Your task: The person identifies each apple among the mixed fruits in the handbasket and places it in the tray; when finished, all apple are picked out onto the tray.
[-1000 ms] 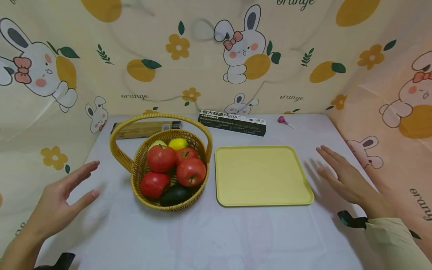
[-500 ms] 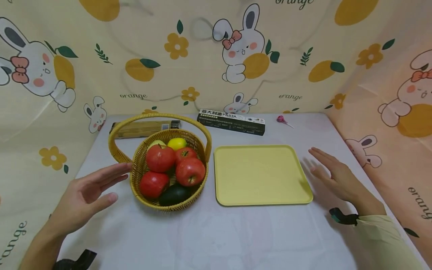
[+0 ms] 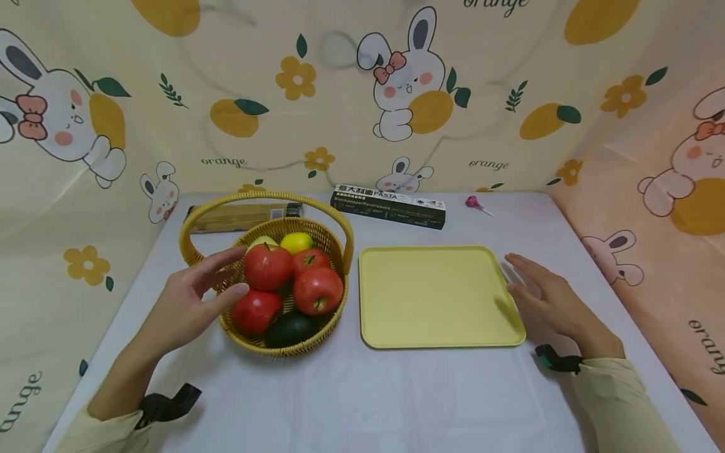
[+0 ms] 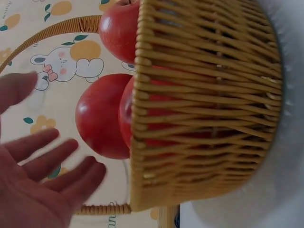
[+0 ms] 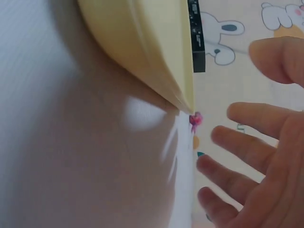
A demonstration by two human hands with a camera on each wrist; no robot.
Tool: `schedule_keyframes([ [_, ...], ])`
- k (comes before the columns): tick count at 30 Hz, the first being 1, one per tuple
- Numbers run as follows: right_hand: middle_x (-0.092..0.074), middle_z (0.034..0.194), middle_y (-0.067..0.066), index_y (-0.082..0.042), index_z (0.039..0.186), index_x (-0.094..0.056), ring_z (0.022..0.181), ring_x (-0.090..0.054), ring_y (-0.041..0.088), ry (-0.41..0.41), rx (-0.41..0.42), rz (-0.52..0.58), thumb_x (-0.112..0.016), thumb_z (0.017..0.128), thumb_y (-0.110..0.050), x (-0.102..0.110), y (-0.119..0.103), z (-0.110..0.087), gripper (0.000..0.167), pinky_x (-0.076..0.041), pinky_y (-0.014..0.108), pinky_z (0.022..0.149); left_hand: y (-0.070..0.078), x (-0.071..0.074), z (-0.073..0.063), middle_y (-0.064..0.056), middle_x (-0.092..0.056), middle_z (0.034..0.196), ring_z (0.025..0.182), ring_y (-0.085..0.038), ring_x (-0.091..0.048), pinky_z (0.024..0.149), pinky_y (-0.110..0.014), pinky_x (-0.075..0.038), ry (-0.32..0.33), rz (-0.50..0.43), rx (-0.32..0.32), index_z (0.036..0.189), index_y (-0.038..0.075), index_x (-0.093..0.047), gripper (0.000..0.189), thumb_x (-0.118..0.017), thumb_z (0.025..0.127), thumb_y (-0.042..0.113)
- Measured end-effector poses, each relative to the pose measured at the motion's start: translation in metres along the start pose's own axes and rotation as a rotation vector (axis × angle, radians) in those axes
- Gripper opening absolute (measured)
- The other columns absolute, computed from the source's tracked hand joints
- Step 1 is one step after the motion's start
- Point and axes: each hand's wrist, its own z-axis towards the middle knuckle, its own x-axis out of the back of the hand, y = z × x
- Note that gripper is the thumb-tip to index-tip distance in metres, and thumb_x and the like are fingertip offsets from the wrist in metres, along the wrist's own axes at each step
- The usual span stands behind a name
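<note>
A wicker basket (image 3: 283, 350) with a tall arched handle stands left of centre, filled with red apples (image 3: 318, 289), a lemon (image 3: 297, 243), a dark green avocado (image 3: 291, 328) and a paler fruit behind. My left hand (image 3: 189, 308) hovers over the basket's left side, thumb and fingers spread, its fingertips overlapping the upper left apple (image 3: 268, 267) in the head view. In the left wrist view that hand holds nothing. My right hand (image 3: 552, 302) is beside the right edge of a yellow tray (image 3: 438, 296), fingers extended and holding nothing.
Behind the basket lies a pack of spaghetti (image 3: 243, 217). A dark pasta box (image 3: 387, 206) and a pink lollipop (image 3: 472, 202) lie along the back of the white-covered table (image 3: 385, 396). Printed cloth hangs on the back and sides.
My left hand has moved right and up from the table's left side to above the basket's left rim. The right hand has drifted left toward the tray's edge.
</note>
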Motion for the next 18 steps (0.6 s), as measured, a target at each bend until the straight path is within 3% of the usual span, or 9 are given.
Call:
schedule_keyframes([
  [3, -0.034, 0.175, 0.027, -0.01, 0.173, -0.033, 0.158, -0.032, 0.059, -0.055, -0.046, 0.023, -0.063, 0.111, -0.037, -0.003, 0.001, 0.004, 0.074, -0.03, 0.082, 0.12, 0.002, -0.001, 0.011, -0.018, -0.058, 0.161, 0.138, -0.044, -0.065, 0.104, -0.041, -0.062, -0.036, 0.013, 0.07, 0.165, 0.014, -0.05, 0.068, -0.076, 0.105, 0.033],
  [5, -0.031, 0.176, 0.027, -0.009, 0.173, -0.03, 0.159, -0.03, 0.058, -0.094, -0.082, 0.019, -0.062, 0.112, -0.04, -0.004, 0.001, 0.006, 0.076, -0.03, 0.081, 0.121, 0.003, -0.003, 0.018, -0.021, -0.056, 0.162, 0.138, -0.046, -0.065, 0.103, -0.057, -0.06, -0.063, 0.016, 0.117, 0.166, 0.013, -0.047, 0.072, -0.075, 0.105, 0.037],
  [11, -0.027, 0.178, 0.027, -0.013, 0.176, -0.025, 0.161, -0.025, 0.058, -0.146, -0.146, -0.004, -0.059, 0.112, -0.046, -0.009, 0.005, 0.011, 0.08, -0.027, 0.082, 0.122, 0.006, -0.01, 0.038, -0.025, -0.051, 0.163, 0.142, -0.051, -0.059, 0.103, -0.064, -0.059, -0.14, 0.044, 0.245, 0.169, 0.01, -0.04, 0.083, -0.073, 0.104, 0.049],
  [18, -0.023, 0.179, 0.028, -0.017, 0.175, -0.026, 0.166, -0.012, 0.055, -0.131, -0.159, 0.041, -0.06, 0.112, -0.045, -0.014, 0.01, 0.012, 0.078, -0.017, 0.087, 0.122, 0.009, -0.016, 0.052, -0.03, -0.054, 0.158, 0.14, -0.049, -0.057, 0.106, -0.068, -0.057, -0.186, 0.119, 0.296, 0.171, 0.004, -0.031, 0.097, -0.074, 0.101, 0.056],
])
